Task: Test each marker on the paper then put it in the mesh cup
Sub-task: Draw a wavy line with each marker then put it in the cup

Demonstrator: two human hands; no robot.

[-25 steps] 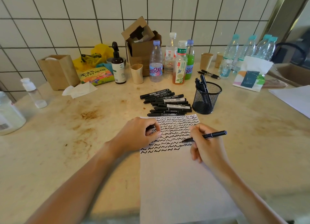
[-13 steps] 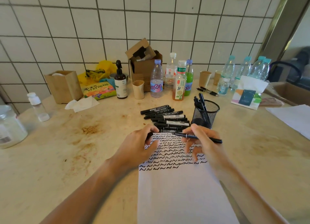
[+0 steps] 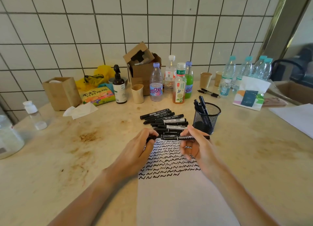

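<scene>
Marker held level by both hands, above paper's far edge.

Loose markers crowd just left of the mesh cup; bottles stand behind.

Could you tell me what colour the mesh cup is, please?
Black, seen in the head view: mesh cup.

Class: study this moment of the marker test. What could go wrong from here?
1. The marker in the right hand looks uncapped; the left hand grips the cap, so a misaligned recap may ink fingers.
2. Dropped uncapped into the mesh cup, it could dry out.
3. It hovers beside the untested pile; mix-ups are possible.
</scene>
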